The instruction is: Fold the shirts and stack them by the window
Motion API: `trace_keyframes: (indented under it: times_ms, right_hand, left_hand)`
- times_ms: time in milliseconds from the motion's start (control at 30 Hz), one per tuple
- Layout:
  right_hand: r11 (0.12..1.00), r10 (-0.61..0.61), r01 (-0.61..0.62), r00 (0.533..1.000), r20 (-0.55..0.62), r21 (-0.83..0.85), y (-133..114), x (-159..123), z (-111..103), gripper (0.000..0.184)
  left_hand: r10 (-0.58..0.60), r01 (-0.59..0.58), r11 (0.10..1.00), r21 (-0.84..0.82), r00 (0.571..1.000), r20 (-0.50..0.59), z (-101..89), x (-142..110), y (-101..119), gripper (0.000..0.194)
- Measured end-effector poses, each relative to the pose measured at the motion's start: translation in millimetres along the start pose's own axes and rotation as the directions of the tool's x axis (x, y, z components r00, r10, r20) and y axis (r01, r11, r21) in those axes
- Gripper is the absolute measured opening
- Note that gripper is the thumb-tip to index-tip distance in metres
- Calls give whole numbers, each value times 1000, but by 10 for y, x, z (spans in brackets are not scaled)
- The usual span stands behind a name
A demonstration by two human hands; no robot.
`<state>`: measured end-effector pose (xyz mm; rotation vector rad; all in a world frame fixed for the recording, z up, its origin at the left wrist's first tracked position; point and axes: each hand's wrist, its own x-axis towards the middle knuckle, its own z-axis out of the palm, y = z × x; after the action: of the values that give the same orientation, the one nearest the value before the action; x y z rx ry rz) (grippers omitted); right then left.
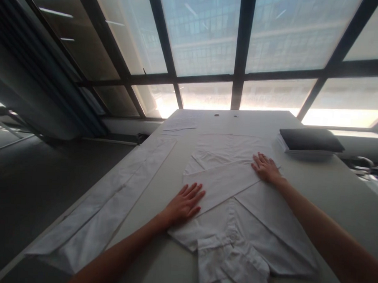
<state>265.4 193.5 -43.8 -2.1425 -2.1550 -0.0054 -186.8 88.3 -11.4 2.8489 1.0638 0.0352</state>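
Observation:
A white garment (285,229), which looks like a long-sleeved shirt, lies face down or folded in the middle of the table. One of its sleeves (223,184) crosses it at a slant, and a creased, cuff-like end (233,264) hangs toward me at the front. My left hand (184,204) rests flat on the left side of the garment, fingers stretched out. Farther off, my right hand (266,167) presses flat near the right end of the slanting sleeve, its fingers also extended. Neither hand grips the cloth.
Another long folded white cloth (111,200) runs along the table's left edge. Paper sheets (181,123) lie at the far left of the white table (262,116). A black-topped stack (311,140) sits at the right. Windows (206,34) stand behind, a curtain (51,68) to the left.

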Motion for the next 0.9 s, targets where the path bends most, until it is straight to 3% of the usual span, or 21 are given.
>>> trace_keyframes:
  times_ms: [200, 300, 400, 467, 533, 633, 733, 800, 900]
  right_hand:
    - [1000, -7, 7, 1000, -5, -6, 60, 37, 81, 68]
    - [1000, 5, -4, 1000, 13, -9, 72, 40, 62, 68]
    - [999, 30, -29, 999, 35, -24, -29, 24, -38, 65]
    - [1000, -1, 1, 1000, -19, -26, -248, -15, -130, 63]
    - [996, -93, 94, 990, -103, 4, -624, -96, -205, 61]
    - [946, -302, 309, 950, -81, 97, -1377, -296, -219, 60]
    - [869, -449, 457, 890, -84, 190, -2024, -482, -117, 60]
    - [851, -464, 466, 883, -69, 241, -2224, -532, -44, 61]
    - [867, -429, 432, 901, -68, 248, -2111, -478, 4, 65]
  left_hand:
    - [-6, 6, 1000, -10, 1000, 22, 58, -502, 82, 65]
    - [-1, 4, 998, -66, 999, 44, -36, -498, 36, 63]
    - [-78, 74, 986, -147, 997, -19, -238, -285, -81, 55]
    - [-166, 145, 973, -179, 981, -105, -351, -47, -177, 53]
    - [-197, 170, 970, -174, 968, -154, -373, 220, -254, 52]
    - [-142, 125, 984, -130, 982, -127, -221, 547, -294, 51]
    - [-100, 93, 993, -73, 990, -98, 7, 683, -281, 53]
    - [-99, 95, 995, -37, 989, -109, 104, 679, -283, 55]
    - [-91, 92, 996, 0, 990, -111, 138, 629, -310, 58]
